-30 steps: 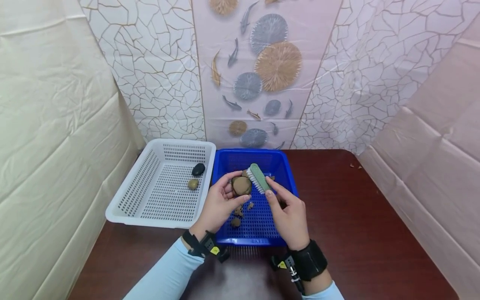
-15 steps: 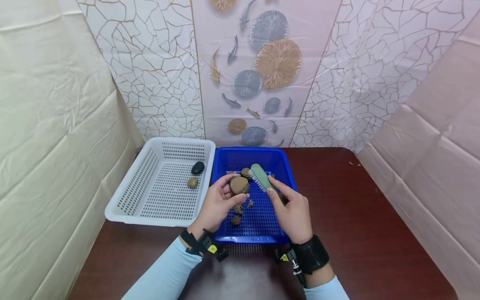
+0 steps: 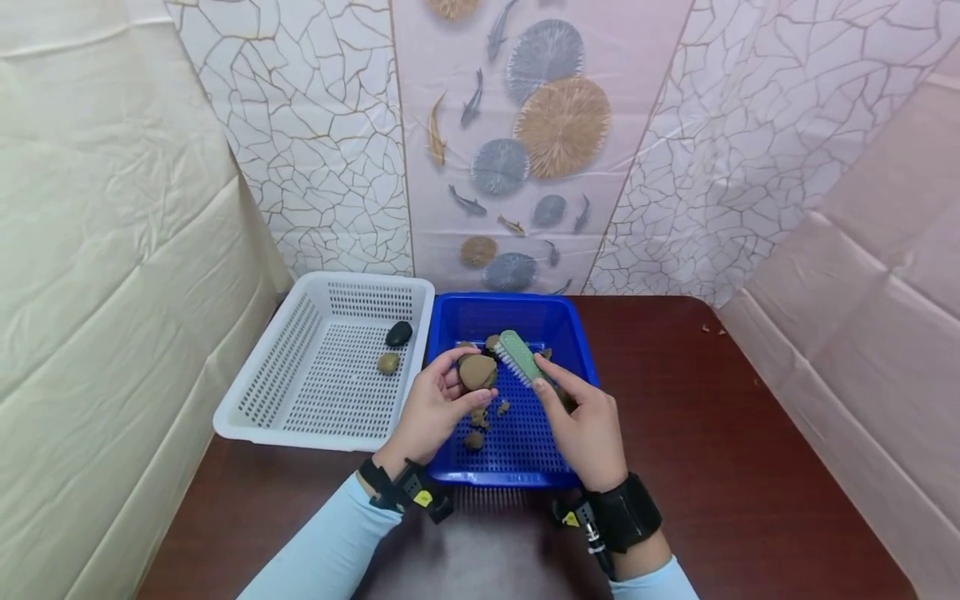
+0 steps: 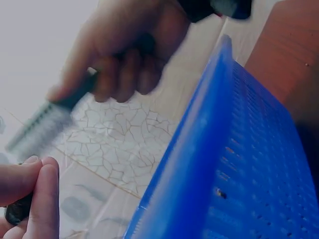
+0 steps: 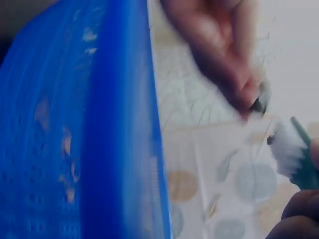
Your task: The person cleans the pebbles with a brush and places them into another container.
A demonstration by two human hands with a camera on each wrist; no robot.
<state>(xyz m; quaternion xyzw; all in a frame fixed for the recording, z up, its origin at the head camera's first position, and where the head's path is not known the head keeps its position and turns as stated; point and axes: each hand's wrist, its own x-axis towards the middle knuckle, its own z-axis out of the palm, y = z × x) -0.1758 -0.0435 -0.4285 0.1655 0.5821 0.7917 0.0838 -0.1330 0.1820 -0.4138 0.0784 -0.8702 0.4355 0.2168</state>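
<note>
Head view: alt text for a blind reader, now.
A person's left hand holds a brown, stone-like lump over a blue basket; the right hand holds a green brush beside the lump. To the left, a white basket holds a dark stone and a tan stone.

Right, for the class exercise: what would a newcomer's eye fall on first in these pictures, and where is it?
Probably the bright blue basket in the lower middle of the head view, beside a white basket. Over it, the left hand holds a brown lump and the right hand a green brush. A black stone also stands out inside the white basket, near its right side.
</note>
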